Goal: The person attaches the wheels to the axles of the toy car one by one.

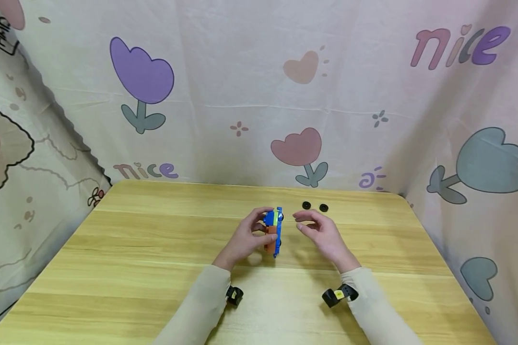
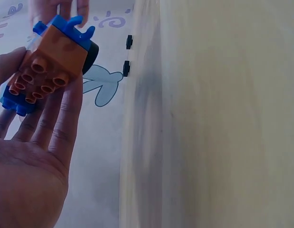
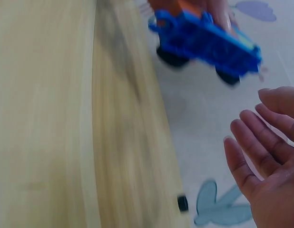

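from my end, the head view puts the toy vehicle point(image 1: 273, 231) just right of centre in the frame, held in the person's left grip point(image 1: 247, 238). that grip is closed around it, thumb on the near side and fingers on the far side, so the toy sits between the fingertips rather than deep in the palm. i see its blue base point(image 3: 211, 42) turned to the right of the frame, with two mounted wheels point(image 3: 171, 58) on it; the orange block point(image 2: 61, 51) and its studs face the left palm.

the right grip point(image 1: 324, 235) is to the right of the toy, near but not touching. i read it as loosely open, fingers apart and slightly bent, palm toward the toy, holding nothing.

just above the right fingers in my head view, two black discs point(image 1: 306, 205) lie side by side near the far edge of the wooden desk point(image 1: 155, 235). behind it, a patterned curtain point(image 1: 224, 81) fills the upper frame. a small black device point(image 1: 234, 295) sits at each wrist, beside the pale sleeves point(image 1: 194, 306).
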`<move>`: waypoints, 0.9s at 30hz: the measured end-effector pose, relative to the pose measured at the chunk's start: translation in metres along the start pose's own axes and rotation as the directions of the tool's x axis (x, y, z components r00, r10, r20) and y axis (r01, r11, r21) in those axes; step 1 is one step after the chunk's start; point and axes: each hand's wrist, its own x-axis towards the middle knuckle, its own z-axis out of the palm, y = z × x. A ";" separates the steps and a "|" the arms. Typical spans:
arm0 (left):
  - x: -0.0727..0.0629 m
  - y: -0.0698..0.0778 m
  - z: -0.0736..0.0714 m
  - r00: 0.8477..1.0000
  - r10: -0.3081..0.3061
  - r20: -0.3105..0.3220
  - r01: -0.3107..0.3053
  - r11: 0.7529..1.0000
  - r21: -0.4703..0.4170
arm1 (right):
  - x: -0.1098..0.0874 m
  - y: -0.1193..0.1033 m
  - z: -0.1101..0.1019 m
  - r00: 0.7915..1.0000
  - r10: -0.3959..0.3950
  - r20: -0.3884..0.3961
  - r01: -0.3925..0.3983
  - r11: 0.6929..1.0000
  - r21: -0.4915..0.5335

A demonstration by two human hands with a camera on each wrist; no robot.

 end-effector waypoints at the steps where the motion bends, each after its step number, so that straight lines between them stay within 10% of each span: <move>1: 0.000 0.000 0.000 1.000 -0.003 -0.005 0.003 1.000 0.001 | 0.001 0.007 -0.004 1.000 -0.001 -0.006 0.001 1.000 -0.021; 27: -0.001 -0.001 -0.005 0.999 -0.042 0.012 0.042 0.999 -0.002 | 0.032 0.075 -0.078 0.992 0.125 -0.030 -0.126 0.891 -0.437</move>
